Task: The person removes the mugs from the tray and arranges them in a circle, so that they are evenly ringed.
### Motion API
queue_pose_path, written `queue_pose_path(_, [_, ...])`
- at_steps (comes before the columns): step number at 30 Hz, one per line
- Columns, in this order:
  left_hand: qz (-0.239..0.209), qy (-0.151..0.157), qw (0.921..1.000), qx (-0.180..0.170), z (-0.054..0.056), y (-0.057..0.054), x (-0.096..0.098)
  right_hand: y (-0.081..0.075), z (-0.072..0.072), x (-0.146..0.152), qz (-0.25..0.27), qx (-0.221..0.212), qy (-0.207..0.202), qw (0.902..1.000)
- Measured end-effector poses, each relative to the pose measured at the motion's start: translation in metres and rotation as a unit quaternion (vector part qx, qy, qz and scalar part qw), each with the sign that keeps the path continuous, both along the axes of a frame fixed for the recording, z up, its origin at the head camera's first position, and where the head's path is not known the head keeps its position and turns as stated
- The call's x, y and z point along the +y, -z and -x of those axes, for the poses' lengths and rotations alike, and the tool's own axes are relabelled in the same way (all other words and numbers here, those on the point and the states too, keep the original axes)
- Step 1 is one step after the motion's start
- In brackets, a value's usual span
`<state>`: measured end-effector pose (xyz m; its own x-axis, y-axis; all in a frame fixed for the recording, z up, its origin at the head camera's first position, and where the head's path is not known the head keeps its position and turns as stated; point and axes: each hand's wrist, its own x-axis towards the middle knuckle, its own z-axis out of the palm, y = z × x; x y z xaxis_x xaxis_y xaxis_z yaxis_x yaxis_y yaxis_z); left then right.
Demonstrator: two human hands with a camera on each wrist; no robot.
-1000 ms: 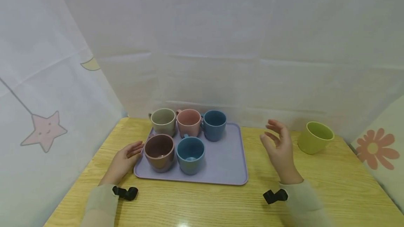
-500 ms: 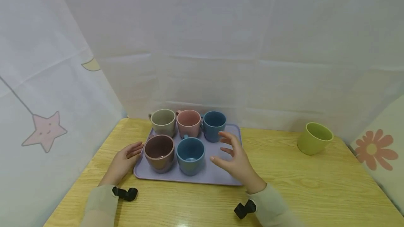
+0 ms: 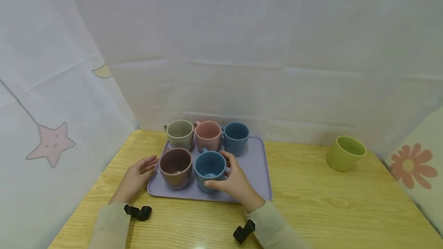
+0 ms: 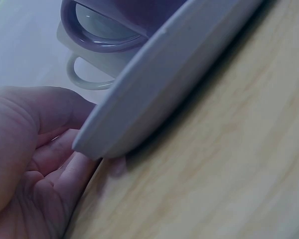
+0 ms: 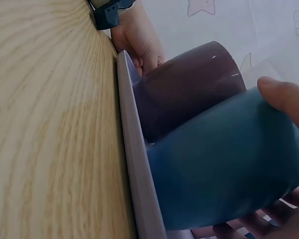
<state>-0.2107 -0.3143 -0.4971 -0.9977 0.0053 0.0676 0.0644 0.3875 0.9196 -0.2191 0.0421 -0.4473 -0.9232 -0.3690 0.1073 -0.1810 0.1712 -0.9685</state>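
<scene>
My right hand (image 3: 236, 180) grips the front blue mug (image 3: 204, 180), its thumb on the near side and its fingers round the right side. In the right wrist view this blue mug (image 5: 224, 159) stands low over the lilac tray (image 3: 257, 164), beside the brown mug (image 3: 174, 180). My left hand (image 3: 135, 176) holds the tray's left edge; in the left wrist view its lower fingers (image 4: 65, 181) reach beneath the rim. Behind, also on the tray, stand a grey-green mug (image 3: 180, 137), a pink mug (image 3: 207, 137) and a second blue mug (image 3: 236, 141).
A yellow-green cup (image 3: 344, 156) stands on the wooden table (image 3: 311, 206) at the far right. White cloth (image 3: 235, 49) hangs behind the table and along both sides. The tray's right part shows bare surface.
My right hand has come left from beside the yellow-green cup, over the tray, and closed round the front blue mug. The left hand stays at the tray's edge.
</scene>
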Motion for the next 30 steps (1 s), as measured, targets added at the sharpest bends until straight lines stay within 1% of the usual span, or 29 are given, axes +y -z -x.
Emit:
queue_pose_path(5, [0.005, 0.0, 1.0, 0.002, -0.001, 0.0, 0.001, 0.006, -0.002, -0.006, -0.015, 0.006, 0.024, 0.9996])
queue_pose_path(10, [0.007, 0.0, 1.0, -0.002, -0.004, 0.001, 0.002, 0.007, -0.003, -0.007, -0.013, 0.008, 0.027, 0.9995])
queue_pose_path(14, [0.004, -0.004, 1.0, -0.006, -0.002, 0.0, 0.002, 0.005, 0.0, -0.006, -0.015, 0.022, 0.026, 0.9993])
queue_pose_path(17, [0.006, -0.006, 0.9999, -0.008, -0.001, 0.0, 0.002, 0.002, 0.001, -0.004, -0.027, 0.037, 0.025, 0.9986])
queue_pose_path(21, [0.005, -0.005, 1.0, -0.006, -0.001, 0.0, 0.002, -0.003, 0.005, 0.002, -0.047, 0.055, 0.012, 0.9973])
queue_pose_path(24, [0.004, -0.007, 0.9999, -0.009, -0.001, 0.0, 0.001, -0.005, 0.008, 0.006, -0.068, 0.062, 0.006, 0.9957])
queue_pose_path(30, [-0.003, -0.006, 0.9999, -0.015, 0.0, 0.001, 0.001, -0.007, 0.013, 0.015, -0.092, 0.056, 0.018, 0.994])
